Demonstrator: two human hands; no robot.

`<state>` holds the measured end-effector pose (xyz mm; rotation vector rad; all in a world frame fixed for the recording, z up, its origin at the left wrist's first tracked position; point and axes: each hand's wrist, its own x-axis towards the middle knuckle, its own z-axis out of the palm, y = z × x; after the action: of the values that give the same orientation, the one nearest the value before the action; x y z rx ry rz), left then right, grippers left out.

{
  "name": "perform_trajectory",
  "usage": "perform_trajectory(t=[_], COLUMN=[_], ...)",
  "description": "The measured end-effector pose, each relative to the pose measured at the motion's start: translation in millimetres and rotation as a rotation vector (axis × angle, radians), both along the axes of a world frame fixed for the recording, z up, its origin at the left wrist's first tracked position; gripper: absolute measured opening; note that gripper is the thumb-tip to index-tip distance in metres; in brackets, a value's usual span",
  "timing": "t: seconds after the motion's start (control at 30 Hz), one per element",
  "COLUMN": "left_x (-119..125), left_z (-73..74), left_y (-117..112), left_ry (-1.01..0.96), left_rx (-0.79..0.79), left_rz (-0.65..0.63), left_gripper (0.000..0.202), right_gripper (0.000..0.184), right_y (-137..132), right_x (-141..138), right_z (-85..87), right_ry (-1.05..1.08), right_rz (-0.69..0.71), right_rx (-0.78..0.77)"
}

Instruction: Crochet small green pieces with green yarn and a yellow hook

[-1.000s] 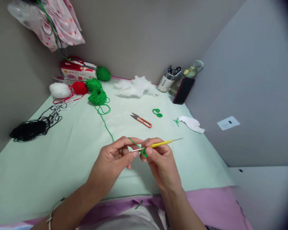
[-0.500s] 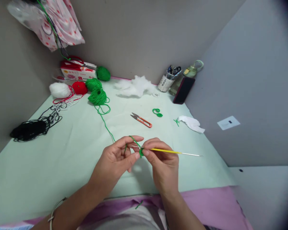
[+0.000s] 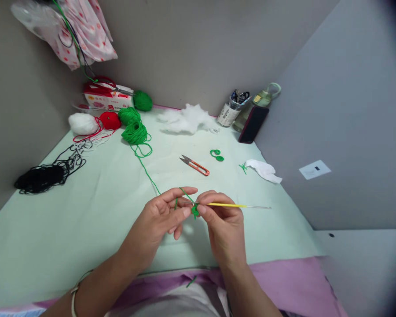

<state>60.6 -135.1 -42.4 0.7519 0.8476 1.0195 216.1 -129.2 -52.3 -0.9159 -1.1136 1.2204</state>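
Note:
My right hand pinches a yellow-handled crochet hook, its shaft lying nearly level with one metal end pointing right. The other metal end reaches a small piece of green crochet between my hands. My left hand is closed at the edge of that piece, thumb against fingers, with green yarn looped over its raised index finger. That strand runs back to a loose green skein. Fingers partly hide the stitches and the near hook tip.
Beyond my hands lie orange thread snips and a small green crocheted piece. White stuffing, a pen cup and a phone stand farther back. Black yarn is at left, white cloth at right.
The hook has tilted from sloping down rightward to nearly level, and its right end has shifted slightly left. My left hand's lower fingers have spread a little.

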Motion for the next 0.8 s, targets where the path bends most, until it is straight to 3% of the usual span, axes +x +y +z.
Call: perform_trajectory(t=[0.17, 0.53, 0.8], left_x=[0.1, 7.6, -0.2], left_z=[1.5, 3.2, 3.4], left_y=[-2.7, -2.8, -1.3], left_ry=[0.102, 0.387, 0.317], left_rx=[0.065, 0.118, 0.125], left_rz=[0.081, 0.158, 0.081], left_gripper=[0.029, 0.041, 0.033], right_gripper=[0.013, 0.025, 0.017], right_y=[-2.9, -11.1, -3.3], right_x=[-1.4, 0.1, -0.2], right_z=[0.7, -1.2, -1.3], right_ry=[-0.066, -0.362, -0.066], right_rz=[-0.061, -0.108, -0.049], right_rx=[0.105, 0.344, 0.088])
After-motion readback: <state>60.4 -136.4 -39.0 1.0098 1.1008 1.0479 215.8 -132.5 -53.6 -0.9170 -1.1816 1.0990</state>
